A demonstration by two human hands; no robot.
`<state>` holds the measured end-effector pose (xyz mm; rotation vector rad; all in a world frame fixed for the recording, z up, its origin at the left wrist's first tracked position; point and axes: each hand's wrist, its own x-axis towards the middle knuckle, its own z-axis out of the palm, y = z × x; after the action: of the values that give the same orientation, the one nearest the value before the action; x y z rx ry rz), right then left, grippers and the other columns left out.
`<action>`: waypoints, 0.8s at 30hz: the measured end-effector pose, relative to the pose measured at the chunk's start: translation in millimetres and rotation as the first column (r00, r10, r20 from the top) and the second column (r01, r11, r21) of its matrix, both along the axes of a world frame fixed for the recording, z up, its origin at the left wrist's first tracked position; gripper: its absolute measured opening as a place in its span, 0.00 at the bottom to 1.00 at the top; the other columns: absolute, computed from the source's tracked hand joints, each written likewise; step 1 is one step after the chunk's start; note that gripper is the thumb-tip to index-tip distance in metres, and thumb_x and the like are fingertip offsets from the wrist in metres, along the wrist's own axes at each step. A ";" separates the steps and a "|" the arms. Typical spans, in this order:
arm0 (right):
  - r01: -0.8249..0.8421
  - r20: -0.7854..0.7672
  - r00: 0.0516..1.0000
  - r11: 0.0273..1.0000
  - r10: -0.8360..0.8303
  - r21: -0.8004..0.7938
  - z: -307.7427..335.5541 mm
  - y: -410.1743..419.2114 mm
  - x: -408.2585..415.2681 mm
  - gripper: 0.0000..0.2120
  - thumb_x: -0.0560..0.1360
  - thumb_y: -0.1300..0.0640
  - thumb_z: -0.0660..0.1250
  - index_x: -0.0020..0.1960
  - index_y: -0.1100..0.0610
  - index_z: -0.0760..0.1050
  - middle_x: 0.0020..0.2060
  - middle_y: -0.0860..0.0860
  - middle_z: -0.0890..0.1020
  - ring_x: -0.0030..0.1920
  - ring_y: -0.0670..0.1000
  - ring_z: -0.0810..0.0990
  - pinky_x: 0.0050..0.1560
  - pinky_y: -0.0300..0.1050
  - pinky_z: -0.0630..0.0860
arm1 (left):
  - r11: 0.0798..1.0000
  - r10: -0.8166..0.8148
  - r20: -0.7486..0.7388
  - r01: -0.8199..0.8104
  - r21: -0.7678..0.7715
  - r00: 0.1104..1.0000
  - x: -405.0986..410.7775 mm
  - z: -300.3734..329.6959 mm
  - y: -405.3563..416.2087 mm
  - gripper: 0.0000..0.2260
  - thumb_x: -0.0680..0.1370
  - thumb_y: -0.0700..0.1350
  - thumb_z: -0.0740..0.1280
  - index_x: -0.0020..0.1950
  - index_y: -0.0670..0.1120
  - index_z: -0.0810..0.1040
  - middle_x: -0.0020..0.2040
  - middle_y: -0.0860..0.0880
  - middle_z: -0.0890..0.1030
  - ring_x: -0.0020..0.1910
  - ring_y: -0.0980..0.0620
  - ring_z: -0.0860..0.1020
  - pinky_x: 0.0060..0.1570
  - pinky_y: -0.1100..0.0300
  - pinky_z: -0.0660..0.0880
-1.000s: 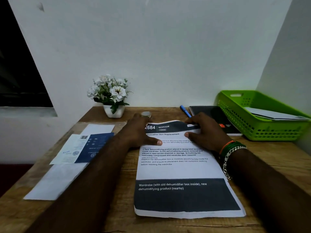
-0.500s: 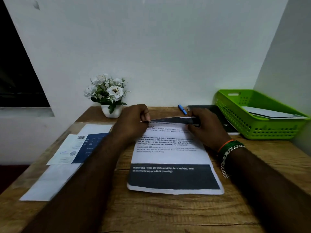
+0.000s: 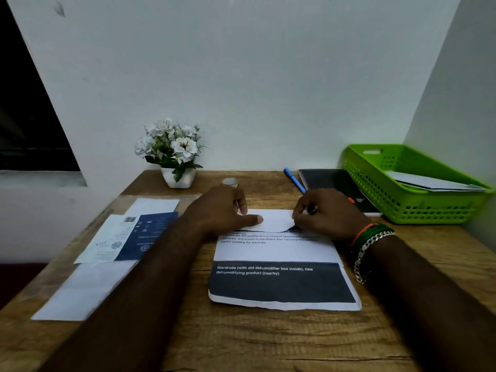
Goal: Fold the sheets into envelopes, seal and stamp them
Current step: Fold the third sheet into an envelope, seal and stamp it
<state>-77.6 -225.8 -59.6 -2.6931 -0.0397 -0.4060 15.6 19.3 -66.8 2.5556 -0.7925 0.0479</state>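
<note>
At the middle of our wooden desk (image 3: 268, 342), the printed sheet (image 3: 279, 264) lies with its far edge folded toward us. Our left hand (image 3: 217, 210) holds the flap down, thumb extended; our right hand (image 3: 327, 213) pinches its corner. A green basket (image 3: 402, 202) of envelopes sits far right.

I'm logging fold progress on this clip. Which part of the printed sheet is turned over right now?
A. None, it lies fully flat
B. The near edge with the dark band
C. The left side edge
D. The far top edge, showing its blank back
D: the printed sheet's far edge lies folded toward the person, white back up, under the left hand and right hand.
</note>
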 end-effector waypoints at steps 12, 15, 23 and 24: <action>-0.221 -0.064 0.975 0.962 0.214 -0.159 -18.7 32.4 6.3 0.17 0.78 0.46 0.62 0.64 0.48 0.78 0.59 0.48 0.84 0.59 0.53 0.81 0.59 0.50 0.77 | 0.989 -0.074 0.024 0.071 0.129 0.997 -9.8 -8.1 -20.0 0.29 0.75 0.61 0.72 0.72 0.48 0.76 0.66 0.47 0.74 0.67 0.47 0.71 0.65 0.58 0.67; -0.164 -0.075 0.985 0.969 0.153 -0.187 -18.0 29.3 6.9 0.18 0.77 0.43 0.60 0.58 0.52 0.80 0.54 0.49 0.85 0.56 0.54 0.82 0.55 0.49 0.78 | 0.992 -0.049 -0.006 0.049 0.115 0.999 -9.7 -4.7 -17.4 0.28 0.75 0.59 0.73 0.72 0.49 0.76 0.69 0.47 0.74 0.70 0.48 0.70 0.65 0.60 0.65; -0.057 0.008 0.998 0.985 0.059 -0.160 -13.1 11.5 5.7 0.11 0.75 0.48 0.70 0.55 0.49 0.85 0.53 0.43 0.87 0.56 0.49 0.83 0.58 0.45 0.78 | 0.956 0.177 0.106 -0.197 0.218 0.978 -16.7 -0.4 -18.8 0.18 0.76 0.62 0.70 0.41 0.46 0.78 0.56 0.45 0.81 0.56 0.45 0.78 0.55 0.53 0.77; -0.054 0.015 0.998 0.986 0.057 -0.160 -13.8 12.1 6.6 0.11 0.75 0.49 0.70 0.55 0.48 0.85 0.53 0.43 0.87 0.56 0.49 0.83 0.59 0.45 0.78 | 0.950 0.179 0.141 -0.208 0.233 0.974 -20.8 -0.7 -21.1 0.19 0.77 0.63 0.69 0.40 0.48 0.75 0.56 0.45 0.80 0.56 0.45 0.77 0.54 0.52 0.77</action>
<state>-70.9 -213.7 -73.4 -2.8381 -0.1594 -0.4286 -5.2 -1.8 -67.5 2.8840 -0.6193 0.1752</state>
